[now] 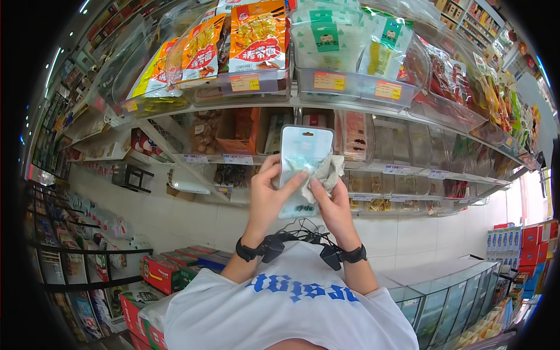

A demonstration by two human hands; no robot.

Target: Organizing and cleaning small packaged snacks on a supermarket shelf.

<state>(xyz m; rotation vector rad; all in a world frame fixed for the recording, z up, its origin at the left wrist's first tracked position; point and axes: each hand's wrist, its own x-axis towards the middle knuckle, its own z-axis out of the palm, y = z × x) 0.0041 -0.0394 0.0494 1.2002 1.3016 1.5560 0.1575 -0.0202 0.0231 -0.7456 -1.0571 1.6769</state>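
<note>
A pale plastic food pouch (306, 142) with a hang hole is held upright before my chest, in front of the shelving. My left hand (273, 188) grips its left edge, the thumb lying across the front. My right hand (334, 205) pinches a crumpled grey-white cloth (328, 171) against the pouch's right side. Both wrists wear black straps with small black devices. Just above, on the top shelf, stand orange noodle packets (257, 37) and white-and-green pouches (328, 39) in clear plastic bins.
Shelves with clear bins (396, 140) and price tags curve across the front. An open orange carton (238, 142) sits on the middle shelf. Red boxes (159, 273) are stacked at the lower left. Glass-fronted cases (446, 302) stand at the lower right. Black cables (304, 232) hang near my waist.
</note>
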